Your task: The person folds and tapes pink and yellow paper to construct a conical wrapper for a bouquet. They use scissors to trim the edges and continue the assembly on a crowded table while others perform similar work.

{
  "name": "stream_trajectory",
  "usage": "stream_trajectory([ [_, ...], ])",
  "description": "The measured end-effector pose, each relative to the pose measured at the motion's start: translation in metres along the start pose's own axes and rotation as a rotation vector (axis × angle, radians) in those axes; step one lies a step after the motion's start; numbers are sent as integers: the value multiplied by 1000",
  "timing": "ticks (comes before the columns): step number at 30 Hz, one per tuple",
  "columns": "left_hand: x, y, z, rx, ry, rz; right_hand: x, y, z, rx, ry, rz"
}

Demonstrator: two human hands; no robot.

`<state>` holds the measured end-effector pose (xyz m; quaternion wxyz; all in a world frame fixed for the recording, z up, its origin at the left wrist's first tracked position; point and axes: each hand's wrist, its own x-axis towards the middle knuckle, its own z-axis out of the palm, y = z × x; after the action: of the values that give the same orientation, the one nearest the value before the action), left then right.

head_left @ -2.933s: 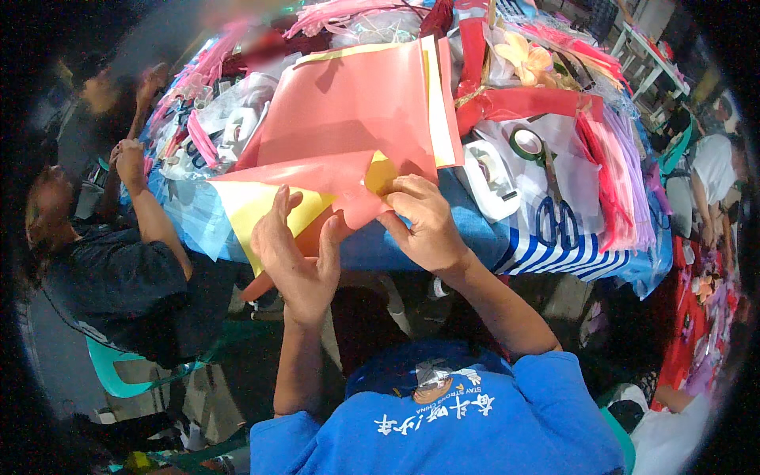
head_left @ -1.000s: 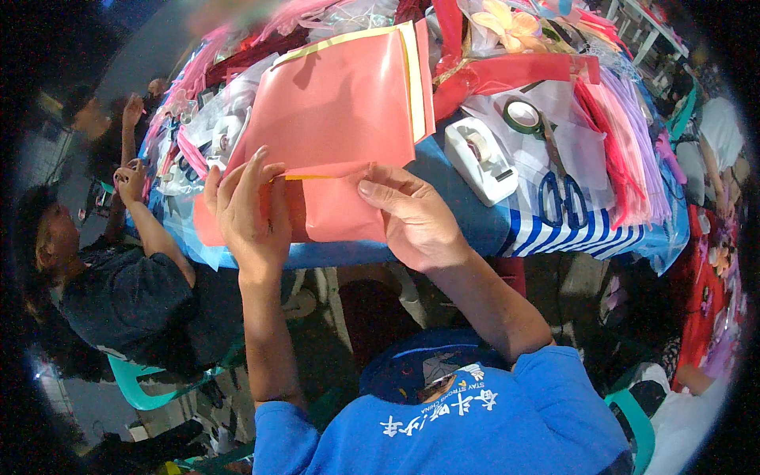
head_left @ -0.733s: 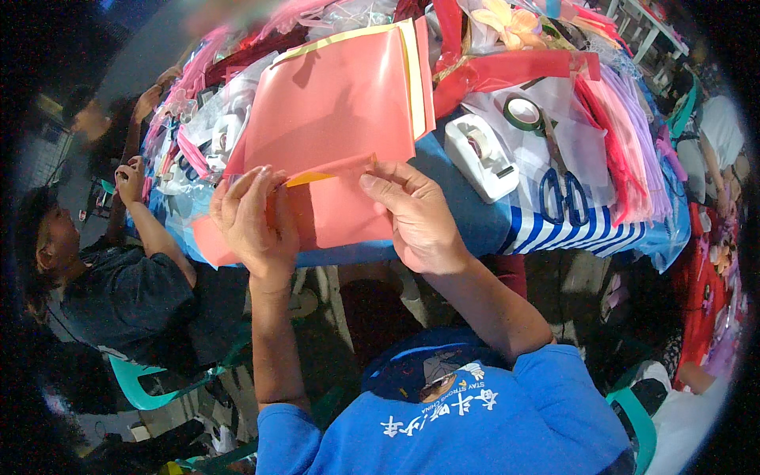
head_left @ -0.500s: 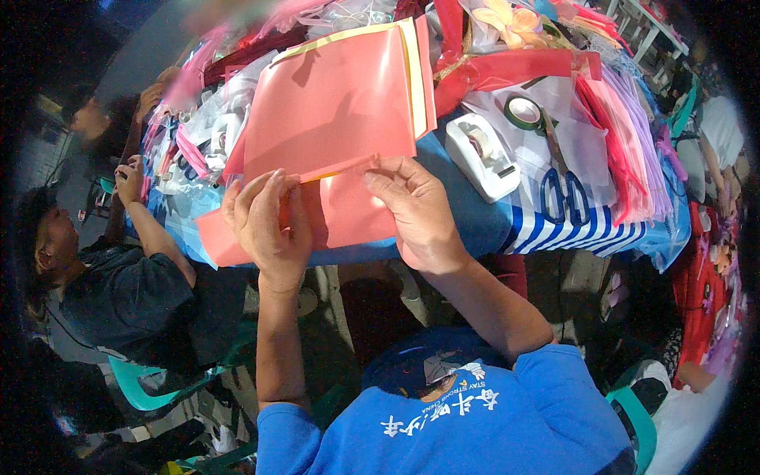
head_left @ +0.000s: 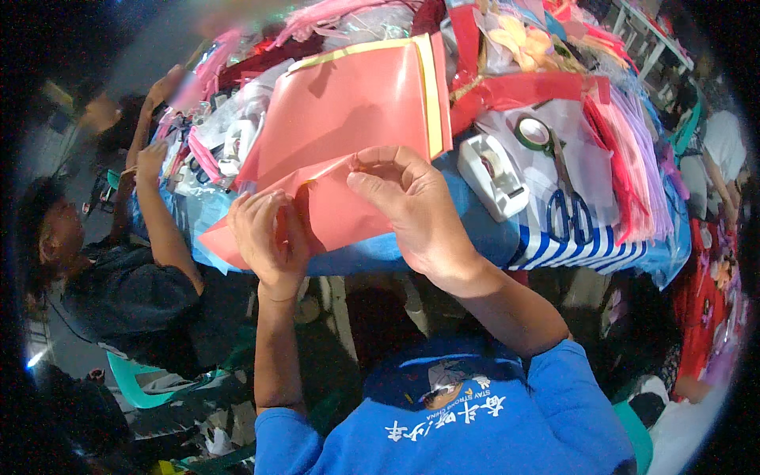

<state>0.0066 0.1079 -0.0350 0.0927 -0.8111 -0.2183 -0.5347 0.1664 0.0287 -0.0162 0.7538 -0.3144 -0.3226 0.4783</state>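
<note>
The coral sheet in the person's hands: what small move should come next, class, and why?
Probably a gentle press along the upper edge of the coral sheet between the hands: the right hand pinches that edge, the left hand holds it farther left, and a sliver of yellow shows between them, so the edge may not lie flat.

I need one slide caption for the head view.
Left hand and right hand hold a coral sheet; tape dispenser and blue-handled scissors lie to the right.
</note>
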Motion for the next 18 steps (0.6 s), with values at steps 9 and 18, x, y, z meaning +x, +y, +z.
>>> stream_trajectory([
  [9, 60, -16, -12, -615, 339, -345, 13, -104, 42, -1071, -465, -769],
  [18, 107, -20, -19, -1059, 389, -340, 74, -131, 79, -1163, -597, -996],
])
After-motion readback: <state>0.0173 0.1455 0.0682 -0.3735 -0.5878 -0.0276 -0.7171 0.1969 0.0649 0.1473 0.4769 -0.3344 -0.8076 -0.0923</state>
